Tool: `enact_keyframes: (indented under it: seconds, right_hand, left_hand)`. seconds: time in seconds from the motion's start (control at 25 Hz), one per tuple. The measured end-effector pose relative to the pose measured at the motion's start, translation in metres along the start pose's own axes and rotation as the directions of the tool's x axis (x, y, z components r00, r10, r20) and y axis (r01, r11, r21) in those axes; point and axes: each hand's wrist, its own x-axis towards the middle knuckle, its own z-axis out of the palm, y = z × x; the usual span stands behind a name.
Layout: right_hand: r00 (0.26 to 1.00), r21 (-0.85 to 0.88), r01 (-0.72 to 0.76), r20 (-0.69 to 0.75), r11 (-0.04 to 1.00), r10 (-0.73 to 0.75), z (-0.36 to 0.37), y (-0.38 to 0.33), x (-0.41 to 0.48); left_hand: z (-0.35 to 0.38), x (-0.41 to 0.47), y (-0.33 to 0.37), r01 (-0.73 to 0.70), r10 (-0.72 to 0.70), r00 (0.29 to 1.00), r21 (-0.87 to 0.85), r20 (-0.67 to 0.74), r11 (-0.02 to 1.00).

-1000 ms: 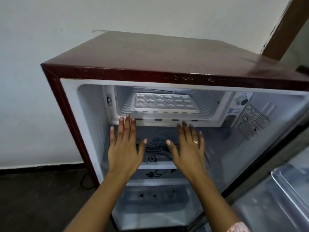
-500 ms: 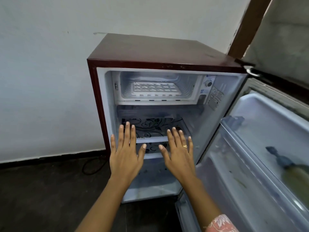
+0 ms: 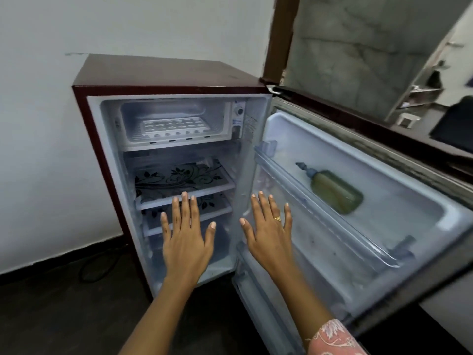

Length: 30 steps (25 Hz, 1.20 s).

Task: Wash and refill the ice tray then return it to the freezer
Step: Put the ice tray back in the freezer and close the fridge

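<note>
The ice tray lies flat in the freezer at the top of the open fridge. Well below it, the left hand and right hand hover flat with fingers spread, holding nothing.

The right hand wears a small gold ring on its fourth finger. Its arm has a pink sleeve with white leaf and flower shapes, below the open fridge door. The left hand and arm are bare.

left grip flat, right grip flat
</note>
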Motion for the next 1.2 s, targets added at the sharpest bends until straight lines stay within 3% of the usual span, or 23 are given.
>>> enact_keyframes:
  seconds: [0.36, 0.56, 0.68, 0.84, 0.96, 1.08, 1.2]
  right_hand:
    - [0.951, -0.186, -0.143, -0.297, 0.972, 0.083, -0.076, 0.086, -0.043]
    - [0.871, -0.180, -0.222, -0.478, 0.958, 0.112, -0.130, 0.144, -0.070]
    - [0.814, -0.098, -0.300, -0.544, 0.949, 0.202, -0.154, 0.183, -0.085]
    - [0.819, 0.278, -0.280, -0.431, 0.919, 0.380, -0.166, 0.222, -0.094]
    - [0.861, 0.536, -0.224, -0.283, 0.814, 0.423, -0.165, 0.234, -0.098]
    - [0.915, 0.634, -0.210, -0.142, 0.744, 0.378, -0.159, 0.236, -0.106]
    - [0.920, 0.683, -0.189, -0.128, 0.706, 0.370, -0.160, 0.234, -0.111]
  left_hand:
    - [-0.003, -0.026, 0.104, -0.125, 0.132, 0.990, -0.110, 0.057, 0.986]
    - [-0.009, -0.046, 0.188, -0.177, 0.187, 0.982, -0.243, 0.018, 0.954]
    - [-0.018, -0.060, 0.235, -0.212, 0.223, 0.975, -0.308, -0.001, 0.928]
    - [-0.024, -0.077, 0.278, -0.260, 0.278, 0.960, -0.364, -0.003, 0.894]
    - [-0.019, -0.089, 0.293, -0.295, 0.317, 0.948, -0.356, 0.005, 0.887]
    - [-0.013, -0.101, 0.297, -0.308, 0.329, 0.944, -0.321, 0.012, 0.896]
    - [-0.013, -0.104, 0.294, -0.283, 0.300, 0.954, -0.282, 0.017, 0.917]
